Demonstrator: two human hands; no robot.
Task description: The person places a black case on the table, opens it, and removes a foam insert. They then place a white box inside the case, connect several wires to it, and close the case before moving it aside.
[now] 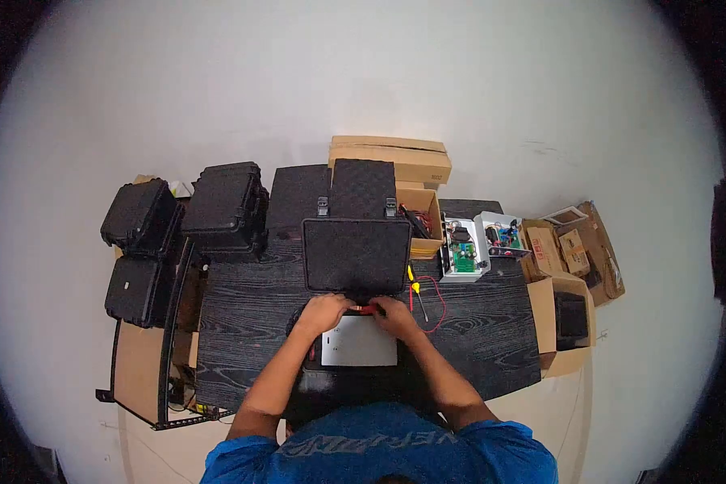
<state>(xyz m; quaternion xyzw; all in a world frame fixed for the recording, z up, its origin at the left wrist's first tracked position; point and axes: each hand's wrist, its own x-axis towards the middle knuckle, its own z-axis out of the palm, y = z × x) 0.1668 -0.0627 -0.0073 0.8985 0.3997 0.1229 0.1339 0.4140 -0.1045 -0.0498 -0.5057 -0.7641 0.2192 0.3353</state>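
Observation:
My left hand and my right hand meet over the far edge of a white flat box on the dark wood-grain table. Between their fingertips is a small red thing, pinched from both sides. Just beyond my hands stands an open black hard case with foam lining, its lid raised behind it.
Several shut black cases are stacked at the left. A yellow-handled screwdriver and red wire lie right of my hands. White trays with circuit boards, cardboard boxes and an open carton stand at right.

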